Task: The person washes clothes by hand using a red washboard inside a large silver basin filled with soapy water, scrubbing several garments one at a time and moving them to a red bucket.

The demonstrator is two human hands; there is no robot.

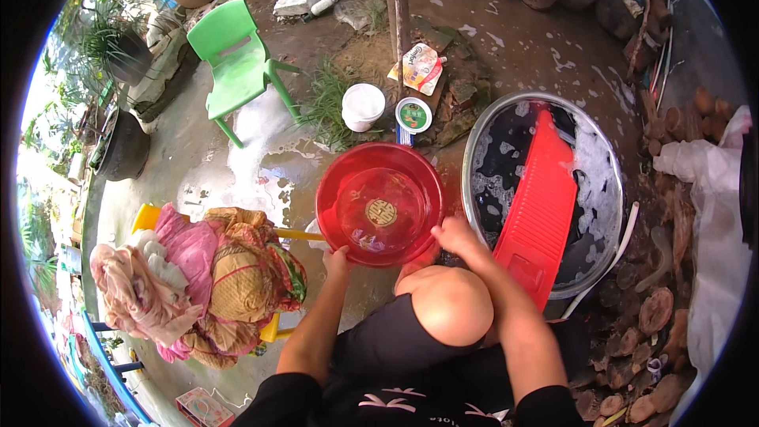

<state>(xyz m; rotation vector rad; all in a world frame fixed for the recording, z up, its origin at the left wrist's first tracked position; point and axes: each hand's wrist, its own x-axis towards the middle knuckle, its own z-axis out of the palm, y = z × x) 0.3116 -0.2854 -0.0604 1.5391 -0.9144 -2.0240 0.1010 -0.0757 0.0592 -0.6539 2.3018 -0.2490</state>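
Observation:
A red plastic basin [428,190] with a gold emblem on its bottom is before my knees, with a little clear liquid at its near side. My left hand [336,262] grips its near-left rim. On the near-right rim, the fingers of my right hand [458,235] are closed. To the right stands a metal tub [467,184] of dark water, suds and dark cloth that is partly submerged. A red plastic washboard [536,213] leans in it, its lower end over the near rim.
Bundled wet fabrics [231,273] lie on a yellow plastic stool [270,327] at left. A green plastic chair [234,65], white tub [363,107], round green lid [414,115] and refill pouch [420,68] stand beyond, near a thin tree trunk [398,18]. Cut logs [655,311] are stacked at right.

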